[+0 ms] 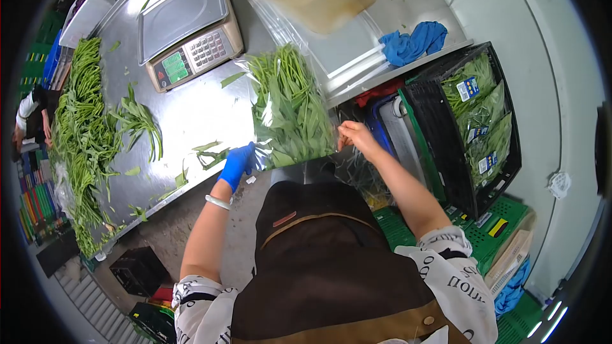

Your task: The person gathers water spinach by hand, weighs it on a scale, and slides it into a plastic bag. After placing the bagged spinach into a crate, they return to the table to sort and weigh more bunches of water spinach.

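Note:
A clear plastic bag of leafy green vegetables (290, 105) lies at the table's front edge, stems toward the far end and leaves toward me. At its near left corner my left hand (238, 164), in a blue glove, has its fingers closed on the plastic. My right hand (357, 138), bare, pinches the near right corner. The bag's near edge is stretched between the two hands. Loose leaves (210, 154) lie beside my left hand. A small bunch of greens (139, 122) rests farther left, next to a long heap of greens (86, 127).
A digital scale (194, 41) stands behind the bag. Flat plastic bags (344, 41) and a blue cloth (414, 43) lie at the back right. A black crate (440, 146) holding labelled bags of greens (488, 134) stands at the right. Another person (33, 114) is at the far left.

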The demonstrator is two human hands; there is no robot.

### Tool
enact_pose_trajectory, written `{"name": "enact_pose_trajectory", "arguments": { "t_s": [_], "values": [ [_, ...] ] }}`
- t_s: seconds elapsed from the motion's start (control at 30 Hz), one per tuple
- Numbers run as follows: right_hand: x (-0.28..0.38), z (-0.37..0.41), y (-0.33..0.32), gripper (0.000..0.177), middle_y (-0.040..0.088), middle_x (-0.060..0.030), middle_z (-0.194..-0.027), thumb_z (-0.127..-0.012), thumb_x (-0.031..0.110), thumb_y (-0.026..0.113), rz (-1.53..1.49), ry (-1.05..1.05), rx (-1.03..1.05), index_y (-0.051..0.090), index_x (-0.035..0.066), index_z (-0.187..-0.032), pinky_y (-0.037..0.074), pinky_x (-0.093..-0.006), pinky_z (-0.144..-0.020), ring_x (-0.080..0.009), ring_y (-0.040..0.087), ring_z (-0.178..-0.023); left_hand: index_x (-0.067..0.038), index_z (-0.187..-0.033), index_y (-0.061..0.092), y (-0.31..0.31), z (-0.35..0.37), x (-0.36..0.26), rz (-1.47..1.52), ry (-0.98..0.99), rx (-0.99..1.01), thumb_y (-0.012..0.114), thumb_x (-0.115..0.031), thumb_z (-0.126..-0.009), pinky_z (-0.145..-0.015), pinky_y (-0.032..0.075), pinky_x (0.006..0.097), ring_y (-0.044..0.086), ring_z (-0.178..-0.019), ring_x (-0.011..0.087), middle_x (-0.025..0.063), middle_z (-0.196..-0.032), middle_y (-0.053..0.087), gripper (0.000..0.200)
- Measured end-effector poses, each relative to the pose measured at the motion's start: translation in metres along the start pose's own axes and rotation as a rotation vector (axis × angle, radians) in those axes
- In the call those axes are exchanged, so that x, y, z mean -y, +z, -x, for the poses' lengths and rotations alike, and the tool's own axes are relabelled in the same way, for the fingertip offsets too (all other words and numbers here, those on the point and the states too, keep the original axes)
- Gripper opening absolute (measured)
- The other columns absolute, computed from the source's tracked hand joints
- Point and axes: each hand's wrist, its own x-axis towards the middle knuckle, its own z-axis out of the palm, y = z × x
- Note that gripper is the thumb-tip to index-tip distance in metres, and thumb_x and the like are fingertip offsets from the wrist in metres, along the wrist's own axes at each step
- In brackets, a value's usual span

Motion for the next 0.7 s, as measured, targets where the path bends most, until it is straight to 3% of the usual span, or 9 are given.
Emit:
{"name": "enact_pose_trajectory", "arguments": {
  "t_s": [0.1,0.17,0.23,0.37,0.43,0.47,0.57,0.63,0.7],
  "values": [
    [0.032,0.030,0.027,0.015,0.063,-0.0069,-0.071,-0.091,0.013,0.052,0.382,-0.332,-0.538,0.056,0.000,-0.084,0.047,-0.0283,-0.061,-0.0147,0.060,-0.063,-0.004,-0.072,0.060,0.004,0.001,0.002,0.033,0.071,-0.007,0.049,-0.039,-0.095,-0.043,0.035,0.0264,0.044,-0.045,0.0109,0.0024,-0.056,0.052,0.043],
    [0.050,0.046,0.047,0.015,0.064,-0.0060,-0.076,-0.093,0.015,0.052,0.326,-0.380,-0.390,0.058,0.002,-0.089,0.048,-0.0287,-0.060,-0.0145,0.060,-0.065,-0.005,-0.072,0.059,0.002,-0.005,0.009,0.016,0.067,0.006,0.050,-0.039,-0.095,-0.043,0.034,0.0262,0.043,-0.045,0.0105,0.0022,-0.055,0.051,0.042],
    [0.085,0.043,0.074,0.016,0.065,-0.0092,-0.082,-0.095,0.018,0.050,0.067,0.039,0.219,0.055,0.003,-0.100,0.048,-0.0271,-0.064,-0.0159,0.062,-0.075,-0.006,-0.071,0.059,0.002,-0.005,0.006,0.018,0.033,0.006,0.050,-0.039,-0.095,-0.043,0.034,0.0262,0.044,-0.045,0.0104,0.0022,-0.055,0.051,0.043],
    [0.061,-0.034,0.065,0.039,0.064,-0.0181,-0.098,-0.096,0.030,0.047,-0.673,0.011,0.048,0.046,-0.001,-0.120,0.051,-0.0339,-0.073,-0.0240,0.064,-0.087,-0.004,-0.075,0.062,-0.004,-0.021,0.021,0.180,-0.090,0.092,0.056,-0.033,-0.093,-0.048,0.040,0.0252,0.051,-0.051,0.0116,0.0036,-0.057,0.054,0.034],
    [0.046,-0.055,0.028,0.039,0.064,-0.0166,-0.098,-0.093,0.029,0.051,-0.634,0.067,-0.187,0.047,0.001,-0.121,0.051,-0.0339,-0.077,-0.0236,0.063,-0.089,-0.004,-0.080,0.064,0.005,-0.004,-0.005,0.087,-0.133,-0.054,0.059,-0.028,-0.091,-0.054,0.043,0.0244,0.055,-0.058,0.0116,0.0030,-0.062,0.058,0.027],
    [0.042,-0.055,0.025,0.038,0.064,-0.0162,-0.098,-0.092,0.027,0.053,-0.392,-0.026,-0.283,0.048,0.002,-0.119,0.050,-0.0340,-0.078,-0.0236,0.063,-0.090,-0.004,-0.082,0.065,0.007,0.000,-0.017,0.036,-0.151,-0.122,0.061,-0.026,-0.090,-0.057,0.045,0.0240,0.057,-0.061,0.0116,0.0028,-0.064,0.060,0.024],
    [0.044,-0.028,0.028,0.039,0.063,-0.0138,-0.099,-0.083,0.021,0.064,0.245,-0.330,-0.492,0.050,0.004,-0.114,0.048,-0.0342,-0.083,-0.0236,0.062,-0.092,-0.001,-0.102,0.064,-0.019,-0.024,0.011,-0.036,0.221,-0.224,0.064,-0.020,-0.086,-0.067,0.048,0.0244,0.060,-0.076,0.0117,0.0044,-0.085,0.066,0.025],
    [0.073,0.018,0.054,0.050,0.054,-0.0165,-0.114,-0.073,0.024,0.070,0.710,-0.491,-0.342,0.051,0.004,-0.114,0.041,-0.0384,-0.094,-0.0309,0.052,-0.110,-0.001,-0.122,0.053,-0.022,-0.010,-0.041,0.105,-0.021,0.011,0.060,-0.022,-0.089,-0.073,0.049,0.0265,0.058,-0.088,0.0121,0.0065,-0.107,0.061,0.039],
    [0.059,0.029,0.066,0.054,0.045,-0.0162,-0.132,-0.074,0.029,0.066,1.049,-0.755,0.012,0.050,0.010,-0.122,0.033,-0.0463,-0.101,-0.0337,0.041,-0.125,-0.005,-0.114,0.057,-0.023,-0.033,-0.033,-0.006,-0.057,0.096,0.056,-0.022,-0.091,-0.062,0.043,0.0236,0.052,-0.072,0.0095,0.0012,-0.087,0.058,0.029]
  ]
}}
